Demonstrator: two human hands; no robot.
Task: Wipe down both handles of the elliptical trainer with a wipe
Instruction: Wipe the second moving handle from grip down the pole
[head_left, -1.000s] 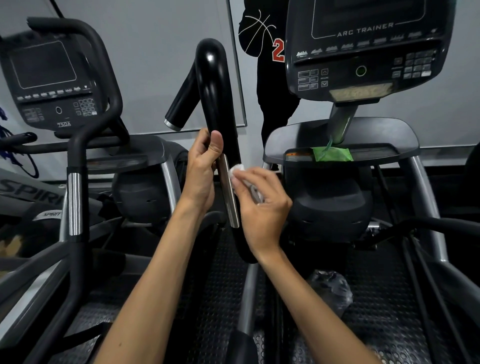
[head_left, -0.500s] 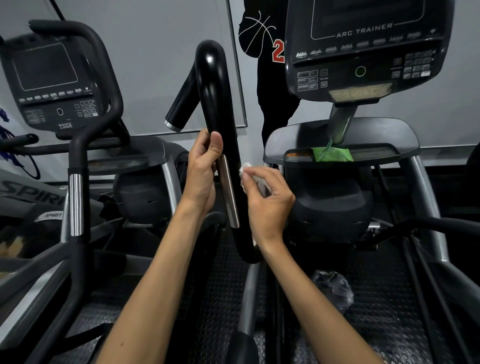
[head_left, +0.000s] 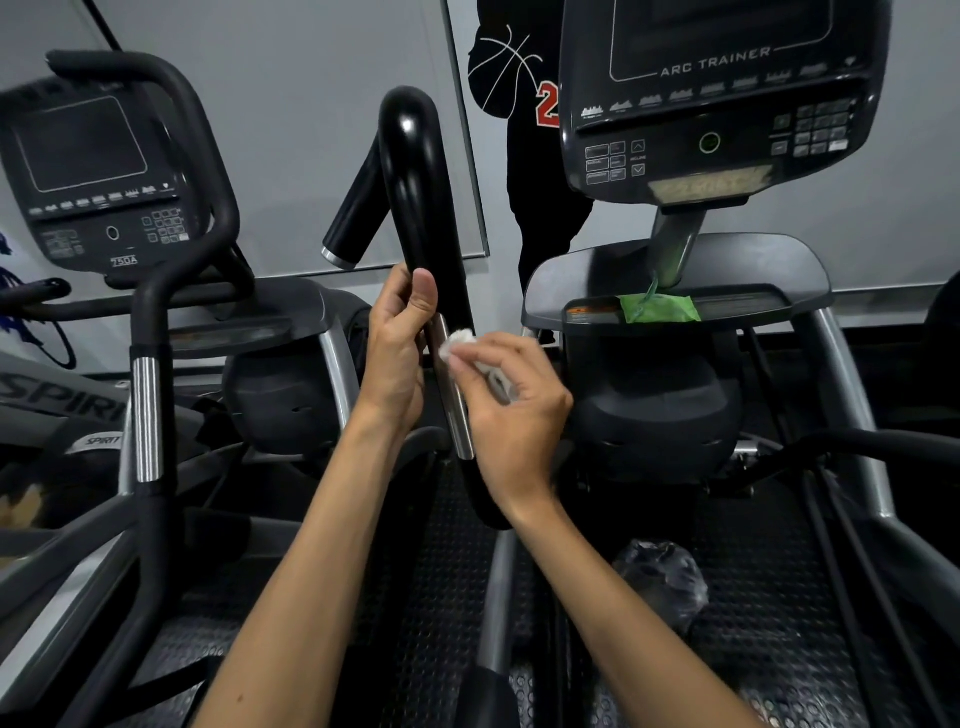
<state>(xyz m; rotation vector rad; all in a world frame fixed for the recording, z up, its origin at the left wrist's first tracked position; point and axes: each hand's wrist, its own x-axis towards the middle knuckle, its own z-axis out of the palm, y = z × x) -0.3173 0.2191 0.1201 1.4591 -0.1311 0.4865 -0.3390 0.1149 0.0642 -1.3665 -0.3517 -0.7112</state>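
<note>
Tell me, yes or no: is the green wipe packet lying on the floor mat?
No. The green wipe packet rests on the console tray of the Arc Trainer, well above the floor.

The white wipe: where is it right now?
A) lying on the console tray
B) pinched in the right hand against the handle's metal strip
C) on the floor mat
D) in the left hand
B: the right hand pinches the white wipe against the metal strip of the handle.

Wipe (head_left: 460, 340): mostly hidden inside right hand (head_left: 511, 415), only a bunched end showing. Handle (head_left: 415, 171): lower part hidden behind right hand. Console (head_left: 722, 98) above right hand: top cut off, button labels blurred.
</note>
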